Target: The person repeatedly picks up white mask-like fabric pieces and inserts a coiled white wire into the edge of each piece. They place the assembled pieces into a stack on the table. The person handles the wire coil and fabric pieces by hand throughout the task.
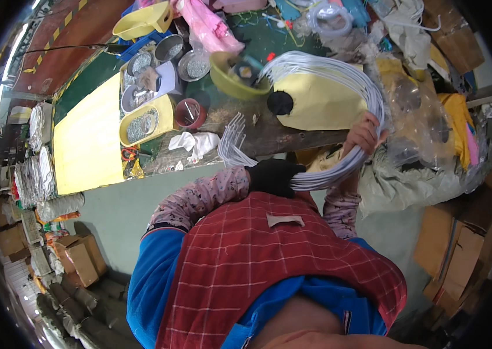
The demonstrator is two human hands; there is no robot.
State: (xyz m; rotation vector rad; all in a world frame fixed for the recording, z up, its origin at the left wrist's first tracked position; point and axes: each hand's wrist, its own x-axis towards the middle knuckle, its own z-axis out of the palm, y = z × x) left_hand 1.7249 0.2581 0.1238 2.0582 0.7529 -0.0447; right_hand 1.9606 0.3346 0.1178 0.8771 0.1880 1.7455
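A thick bundle of thin white-grey cables (339, 68) curves in a wide loop from the table round to the front of my body. My left hand (272, 177), in a black glove, is closed round the bundle near its end. Past that hand the cable ends (233, 139) stick out in a fan, bent upward at the table edge. My bare right hand (363, 135) has its fingers wrapped round the loop's right side. Inside the loop lies a yellow sheet (321, 102), with a round black piece (280, 103) by its left edge.
Yellow basins (228, 78) and a tub (164, 110) stand on the table, with metal bowls (194, 65) of small parts. A red cup (190, 113), a white cloth (194, 144) and a large yellow board (90, 136) lie leftward. Plastic bags (414, 116) crowd the right; cardboard boxes (461, 250) stand below.
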